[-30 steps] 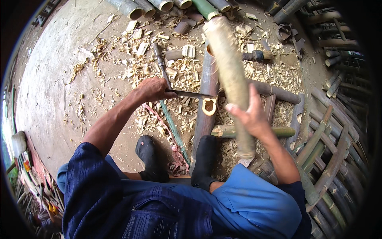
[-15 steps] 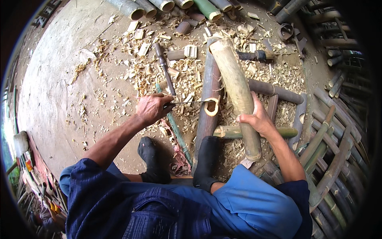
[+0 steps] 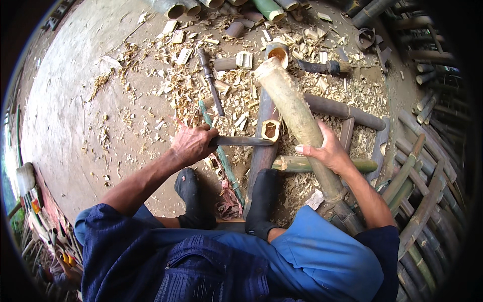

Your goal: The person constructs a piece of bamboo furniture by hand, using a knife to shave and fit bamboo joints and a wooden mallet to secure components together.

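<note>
My left hand (image 3: 193, 145) is closed on a flat, dark-bladed chisel (image 3: 239, 141); its handle is mostly hidden in the fist. The blade lies level, its far end at the rim of a pale-edged hole in a dark bamboo pole (image 3: 264, 108). A second opening shows at the pole's far end. My right hand (image 3: 329, 149) grips a thick, pale bamboo club (image 3: 289, 103), with frayed fibres along its left side. The club slants above the pole's right side, upper end toward the far left. My foot in a dark sock (image 3: 264, 196) rests against the pole's near end.
Another long chisel (image 3: 210, 80) lies among shavings on the left. A dark-bladed knife (image 3: 324, 67) lies beyond the club. A joined bamboo frame (image 3: 347, 111) extends rightward, and stacked bamboo (image 3: 417, 201) fills the right side. Cut bamboo tubes (image 3: 269, 9) lie at the back.
The chisel has turned from edge-on to showing its flat face. The pole has rolled, bringing its far opening into view. The club's upper end has shifted slightly left and nearer.
</note>
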The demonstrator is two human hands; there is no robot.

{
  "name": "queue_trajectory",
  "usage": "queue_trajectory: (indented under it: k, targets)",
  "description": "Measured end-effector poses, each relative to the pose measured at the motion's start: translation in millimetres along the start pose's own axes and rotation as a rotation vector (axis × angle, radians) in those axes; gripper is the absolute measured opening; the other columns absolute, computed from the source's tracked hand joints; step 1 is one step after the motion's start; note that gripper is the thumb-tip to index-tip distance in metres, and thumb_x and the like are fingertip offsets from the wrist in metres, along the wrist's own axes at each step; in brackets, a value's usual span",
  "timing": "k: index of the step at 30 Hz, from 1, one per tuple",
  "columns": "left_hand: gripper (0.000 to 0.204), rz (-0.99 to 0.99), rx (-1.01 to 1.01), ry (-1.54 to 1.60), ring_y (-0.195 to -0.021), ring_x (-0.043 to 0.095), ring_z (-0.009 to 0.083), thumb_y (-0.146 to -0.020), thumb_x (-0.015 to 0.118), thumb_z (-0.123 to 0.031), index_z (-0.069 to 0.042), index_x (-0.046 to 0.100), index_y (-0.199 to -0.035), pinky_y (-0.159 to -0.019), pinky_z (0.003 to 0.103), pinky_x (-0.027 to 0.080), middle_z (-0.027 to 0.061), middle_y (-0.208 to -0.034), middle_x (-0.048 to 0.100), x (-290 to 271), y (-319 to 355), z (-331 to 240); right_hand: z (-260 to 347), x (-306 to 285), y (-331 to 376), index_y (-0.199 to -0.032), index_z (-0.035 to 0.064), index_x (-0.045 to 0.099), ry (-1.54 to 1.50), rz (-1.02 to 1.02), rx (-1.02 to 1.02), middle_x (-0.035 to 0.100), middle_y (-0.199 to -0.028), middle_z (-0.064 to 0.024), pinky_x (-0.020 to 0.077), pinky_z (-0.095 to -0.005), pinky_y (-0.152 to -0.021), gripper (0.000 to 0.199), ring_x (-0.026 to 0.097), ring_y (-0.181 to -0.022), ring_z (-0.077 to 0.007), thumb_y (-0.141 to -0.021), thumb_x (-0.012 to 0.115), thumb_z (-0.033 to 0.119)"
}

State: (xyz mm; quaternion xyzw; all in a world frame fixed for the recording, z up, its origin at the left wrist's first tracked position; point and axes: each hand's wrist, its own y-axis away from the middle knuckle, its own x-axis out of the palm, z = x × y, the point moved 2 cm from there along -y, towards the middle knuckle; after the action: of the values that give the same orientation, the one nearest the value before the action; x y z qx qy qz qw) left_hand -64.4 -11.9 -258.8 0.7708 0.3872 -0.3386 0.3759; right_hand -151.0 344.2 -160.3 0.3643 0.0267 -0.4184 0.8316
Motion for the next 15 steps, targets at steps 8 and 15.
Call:
queue_trajectory:
  k: [8,15]
  targets:
    - [0.014,0.108,-0.109,-0.16,-0.071,0.072,0.0338,-0.093,0.064,-0.021,-0.007,0.066,-0.095,-0.061,0.047,0.057,0.0126,-0.084,0.07,0,1,-1,9,9,6,-0.144,0.0008,0.048,0.802,0.098,-0.518,0.065,-0.118,-0.0177,0.054,-0.039,-0.096,0.093,0.066,-0.106,-0.0285,-0.072,0.092,0.042]
    - [0.011,0.058,-0.105,-0.16,-0.075,0.073,0.035,-0.095,0.058,-0.015,-0.006,0.064,-0.097,-0.063,0.049,0.057,0.014,-0.091,0.07,4,-1,0,-8,13,-12,-0.139,0.0088,0.05,1.352,0.258,-0.787,0.061,-0.103,-0.0093,0.058,-0.0415,-0.075,0.093,0.064,-0.092,-0.0251,-0.066,0.094,0.046]
